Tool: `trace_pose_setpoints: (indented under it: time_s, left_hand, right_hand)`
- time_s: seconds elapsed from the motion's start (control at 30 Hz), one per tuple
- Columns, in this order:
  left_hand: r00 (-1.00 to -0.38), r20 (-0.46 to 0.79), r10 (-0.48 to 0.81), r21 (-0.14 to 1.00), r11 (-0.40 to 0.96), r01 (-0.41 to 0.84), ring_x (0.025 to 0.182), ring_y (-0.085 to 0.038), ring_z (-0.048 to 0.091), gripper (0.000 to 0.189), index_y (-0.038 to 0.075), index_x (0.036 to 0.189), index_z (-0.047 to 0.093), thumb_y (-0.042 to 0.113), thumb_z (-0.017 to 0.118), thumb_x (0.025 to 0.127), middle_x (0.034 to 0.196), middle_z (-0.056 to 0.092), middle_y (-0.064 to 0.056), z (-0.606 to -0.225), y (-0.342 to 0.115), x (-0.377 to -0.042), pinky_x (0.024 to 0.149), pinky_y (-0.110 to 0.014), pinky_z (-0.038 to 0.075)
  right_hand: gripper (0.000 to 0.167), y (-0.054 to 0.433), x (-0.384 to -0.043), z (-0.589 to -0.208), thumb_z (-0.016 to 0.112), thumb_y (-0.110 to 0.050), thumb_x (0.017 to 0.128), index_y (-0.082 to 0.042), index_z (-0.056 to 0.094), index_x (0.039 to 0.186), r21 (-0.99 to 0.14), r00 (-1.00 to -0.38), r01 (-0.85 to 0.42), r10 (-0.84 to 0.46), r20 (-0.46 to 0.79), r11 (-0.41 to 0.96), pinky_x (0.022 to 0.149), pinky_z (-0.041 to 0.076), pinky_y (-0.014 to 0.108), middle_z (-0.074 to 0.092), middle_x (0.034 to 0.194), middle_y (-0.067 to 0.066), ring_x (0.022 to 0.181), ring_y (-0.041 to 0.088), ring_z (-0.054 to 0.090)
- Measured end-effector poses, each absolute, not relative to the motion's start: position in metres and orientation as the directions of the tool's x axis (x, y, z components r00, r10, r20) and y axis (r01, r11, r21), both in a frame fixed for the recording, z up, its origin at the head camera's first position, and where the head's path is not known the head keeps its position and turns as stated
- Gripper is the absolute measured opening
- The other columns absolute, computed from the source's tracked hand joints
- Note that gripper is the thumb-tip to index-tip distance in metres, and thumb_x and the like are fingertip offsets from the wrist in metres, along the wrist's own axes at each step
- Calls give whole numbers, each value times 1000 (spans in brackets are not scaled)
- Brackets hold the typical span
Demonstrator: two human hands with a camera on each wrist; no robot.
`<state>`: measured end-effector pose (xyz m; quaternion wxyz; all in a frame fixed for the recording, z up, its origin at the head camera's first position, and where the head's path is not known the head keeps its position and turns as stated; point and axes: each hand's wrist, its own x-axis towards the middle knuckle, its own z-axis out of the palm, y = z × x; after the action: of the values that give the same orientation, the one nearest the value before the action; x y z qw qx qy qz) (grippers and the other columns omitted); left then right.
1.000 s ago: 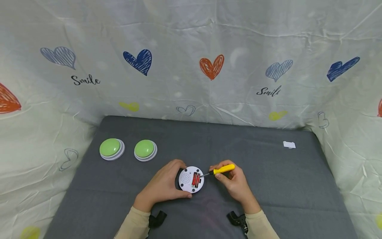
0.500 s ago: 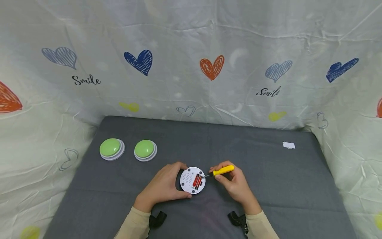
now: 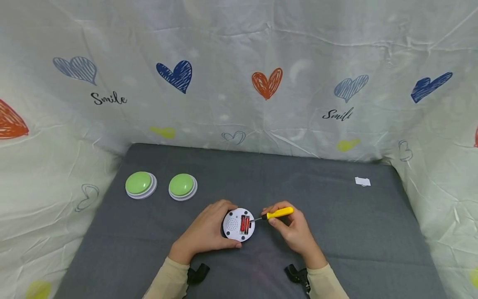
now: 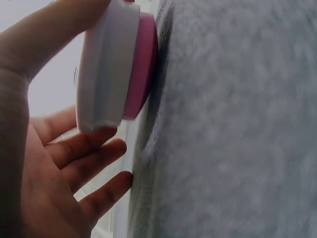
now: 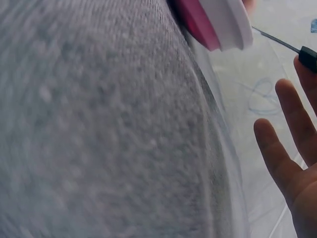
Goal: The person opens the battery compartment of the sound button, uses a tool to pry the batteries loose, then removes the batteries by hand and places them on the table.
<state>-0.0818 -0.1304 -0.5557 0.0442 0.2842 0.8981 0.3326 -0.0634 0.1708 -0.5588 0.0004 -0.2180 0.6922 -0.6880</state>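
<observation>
A round push button (image 3: 232,225) lies upside down, its white underside facing up. Red batteries (image 3: 244,224) show in its uncovered compartment. My left hand (image 3: 205,230) grips the button's rim between thumb and fingers. From the side, the left wrist view shows the white base (image 4: 106,69) above a pink dome (image 4: 142,69), which faces down to the cloth. My right hand (image 3: 295,232) holds a yellow-handled screwdriver (image 3: 281,212). Its thin shaft (image 5: 280,40) points left, and its tip is at the battery compartment's right side; exact contact is too small to tell.
Two green push buttons (image 3: 138,183) (image 3: 181,185) stand dome up at the table's back left. A small white piece (image 3: 362,181) lies at the back right. Dark grey cloth (image 3: 298,178) covers the table, and a patterned white curtain (image 3: 231,54) surrounds it.
The button has shifted slightly right and turned a little in my left hand, then come back left. The screwdriver has stayed at the compartment with very little movement.
</observation>
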Motion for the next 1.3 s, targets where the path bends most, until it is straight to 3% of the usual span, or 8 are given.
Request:
trace_pose_setpoints:
  time_s: [0.1,0.23,0.47,0.73,0.83,1.0,1.3]
  left_hand:
    - [-846,104,523,619,632,467,116,-13,60,99,18,146,60,59,103,66,135,63,8,-555,-129,-81,102,-45,52]
    - [-842,95,531,602,643,473,117,-16,60,112,16,161,54,60,102,69,138,63,4,-555,-128,-80,103,-47,52]
    - [-828,85,554,595,638,488,104,-10,53,109,24,159,59,68,99,67,123,57,11,-556,-131,-79,94,-41,49]
    - [-807,95,583,664,567,488,136,-20,57,103,16,160,57,49,100,72,150,60,5,-553,-138,-80,114,-55,45]
    - [-805,86,587,682,554,477,141,-20,56,102,16,161,55,44,99,74,154,60,5,-552,-140,-80,116,-56,43]
    - [-804,66,590,713,536,452,136,-18,57,101,19,163,53,42,98,75,150,59,9,-552,-140,-80,113,-57,46]
    - [-807,70,587,715,535,451,121,-11,58,92,25,156,60,41,99,74,136,59,18,-553,-142,-80,104,-50,51]
  right_hand:
    - [24,171,-63,-558,70,14,99,-3,65,115,-950,-900,-311,-309,306,-35,102,60,36,77,116,16,114,33,75]
    - [24,171,-62,-557,71,12,99,-5,66,115,-947,-894,-320,-326,308,-18,105,58,36,78,115,16,116,31,75]
    - [24,169,-62,-558,70,13,100,-5,66,116,-948,-894,-319,-327,306,-15,103,59,35,78,116,16,114,33,75]
    - [23,169,-62,-559,70,11,100,-5,66,117,-950,-898,-311,-328,294,0,103,59,35,77,117,16,113,31,75]
    - [23,169,-63,-559,71,10,101,-6,66,117,-949,-900,-313,-325,291,19,102,59,33,78,117,16,113,29,75]
    - [24,169,-63,-558,71,9,101,-8,66,116,-951,-905,-308,-318,281,37,101,58,32,78,118,14,113,28,75]
    - [24,169,-62,-556,71,9,101,-8,66,117,-948,-904,-315,-317,288,36,101,59,32,78,119,13,115,29,75]
